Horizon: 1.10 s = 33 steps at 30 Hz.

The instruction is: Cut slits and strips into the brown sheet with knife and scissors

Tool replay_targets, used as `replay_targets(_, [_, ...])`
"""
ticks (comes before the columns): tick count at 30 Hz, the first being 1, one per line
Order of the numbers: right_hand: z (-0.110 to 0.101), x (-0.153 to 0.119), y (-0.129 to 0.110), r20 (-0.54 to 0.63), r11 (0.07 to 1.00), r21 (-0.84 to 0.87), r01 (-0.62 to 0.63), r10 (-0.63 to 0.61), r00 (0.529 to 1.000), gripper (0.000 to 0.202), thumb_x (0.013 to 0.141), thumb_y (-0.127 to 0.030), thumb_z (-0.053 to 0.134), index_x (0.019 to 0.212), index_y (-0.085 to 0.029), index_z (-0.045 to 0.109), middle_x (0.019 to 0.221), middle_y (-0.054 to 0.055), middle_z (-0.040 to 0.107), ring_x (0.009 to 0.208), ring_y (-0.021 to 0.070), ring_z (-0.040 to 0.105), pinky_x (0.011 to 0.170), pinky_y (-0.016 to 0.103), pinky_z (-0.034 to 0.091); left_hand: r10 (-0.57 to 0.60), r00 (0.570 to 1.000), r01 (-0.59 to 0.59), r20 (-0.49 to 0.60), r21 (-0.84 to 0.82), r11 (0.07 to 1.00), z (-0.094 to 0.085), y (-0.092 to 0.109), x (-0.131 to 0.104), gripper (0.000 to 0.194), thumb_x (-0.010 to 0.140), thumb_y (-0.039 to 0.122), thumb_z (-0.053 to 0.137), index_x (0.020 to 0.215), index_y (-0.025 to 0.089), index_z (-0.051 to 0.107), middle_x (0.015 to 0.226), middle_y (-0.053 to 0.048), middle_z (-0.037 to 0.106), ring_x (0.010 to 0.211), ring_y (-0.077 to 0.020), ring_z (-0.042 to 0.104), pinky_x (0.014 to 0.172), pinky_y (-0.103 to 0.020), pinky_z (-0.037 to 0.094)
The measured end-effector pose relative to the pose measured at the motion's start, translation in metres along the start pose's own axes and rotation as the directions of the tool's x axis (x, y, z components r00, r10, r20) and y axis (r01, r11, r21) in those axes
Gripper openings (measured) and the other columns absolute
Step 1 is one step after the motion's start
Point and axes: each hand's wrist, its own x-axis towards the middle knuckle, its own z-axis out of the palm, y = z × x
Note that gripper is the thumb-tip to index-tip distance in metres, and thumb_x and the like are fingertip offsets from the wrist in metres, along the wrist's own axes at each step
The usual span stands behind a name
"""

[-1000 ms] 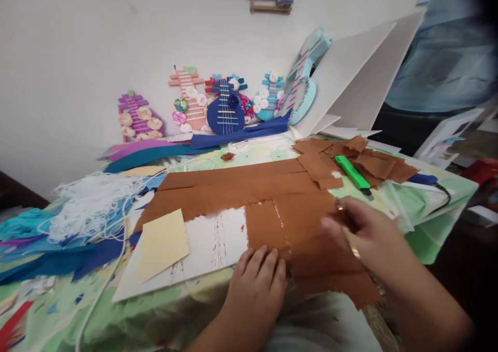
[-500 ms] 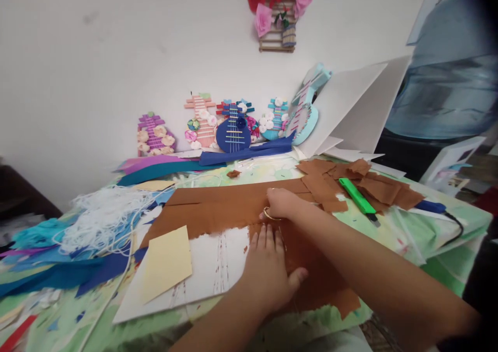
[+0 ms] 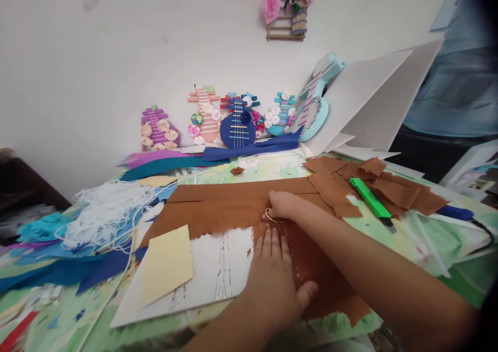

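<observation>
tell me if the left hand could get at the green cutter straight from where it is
Probably not straight: the left hand rests on the brown sheet, and the right forearm slants across between it and the green cutter.

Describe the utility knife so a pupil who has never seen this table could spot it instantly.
Start at the large brown paper sheet, then look right to the brown scraps. The utility knife lies among them, its bright green body unlike the brown pieces and the blue corded tool nearby.
</observation>
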Motion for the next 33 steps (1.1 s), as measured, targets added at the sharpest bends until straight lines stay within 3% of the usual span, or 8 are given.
replay_targets(5, [0.003, 0.0, 0.003, -0.024, 1.0, 0.009, 0.018, -0.018, 1.0, 0.058, 0.056, -0.053, 0.059, 0.096, -0.011, 0.056, 0.093, 0.016, 0.063, 0.081, 0.0277, 0.059, 0.056, 0.028, 0.041, 0.015, 0.999, -0.015, 0.032, -0.015, 1.0, -0.003, 0.0, -0.002, 0.08, 0.077, 0.059, 0.032, 0.127, -0.004, 0.032, 0.132, -0.027, 0.021, 0.121, -0.0386, 0.018, 0.095, -0.051, 0.024])
replay_targets(15, [0.011, 0.005, 0.008, -0.048, 1.0, 0.017, 0.003, -0.002, 0.999, 0.057, 0.057, -0.054, 0.061, 0.095, -0.013, 0.058, 0.096, 0.015, 0.062, 0.084, 0.0261, 0.059, 0.06, 0.027, 0.042, -0.02, 0.987, 0.029, 0.157, -0.054, 0.998, -0.011, 0.004, -0.006, 0.085, 0.075, 0.063, 0.031, 0.13, -0.001, 0.022, 0.135, -0.026, 0.012, 0.123, -0.0374, 0.004, 0.099, -0.05, 0.011])
replay_targets(23, [0.014, 0.002, 0.01, -0.118, 1.0, 0.003, 0.024, -0.023, 0.993, 0.06, 0.055, -0.058, 0.06, 0.094, -0.012, 0.057, 0.094, 0.015, 0.062, 0.082, 0.0264, 0.058, 0.057, 0.027, 0.039, -0.025, 0.993, 0.033, 0.115, -0.064, 0.997, -0.004, 0.004, -0.01, 0.088, 0.073, 0.065, 0.034, 0.131, 0.0, 0.022, 0.136, -0.024, 0.011, 0.124, -0.0373, 0.003, 0.099, -0.05, 0.009])
replay_targets(28, [0.002, -0.014, 0.011, -0.227, 0.991, -0.024, 0.13, -0.132, 0.965, 0.029, 0.068, -0.04, 0.055, 0.083, -0.015, 0.056, 0.084, 0.01, 0.062, 0.074, 0.0207, 0.057, 0.056, 0.025, 0.035, 0.037, 0.995, -0.031, 0.096, -0.061, 0.998, -0.003, 0.004, -0.011, 0.079, 0.074, 0.058, 0.042, 0.129, 0.003, 0.03, 0.135, -0.02, 0.021, 0.124, -0.0339, 0.014, 0.101, -0.046, 0.01])
replay_targets(33, [-0.024, -0.038, 0.003, -0.341, 0.946, -0.086, 0.313, -0.323, 0.883, 0.015, 0.076, -0.029, 0.048, 0.084, -0.017, 0.052, 0.087, 0.006, 0.057, 0.079, 0.017, 0.052, 0.065, 0.024, 0.035, 0.069, 0.992, -0.064, 0.106, -0.047, 0.997, -0.002, 0.004, -0.012, 0.078, 0.071, 0.054, 0.051, 0.129, 0.004, 0.031, 0.135, -0.019, 0.024, 0.123, -0.0357, 0.019, 0.1, -0.048, 0.014])
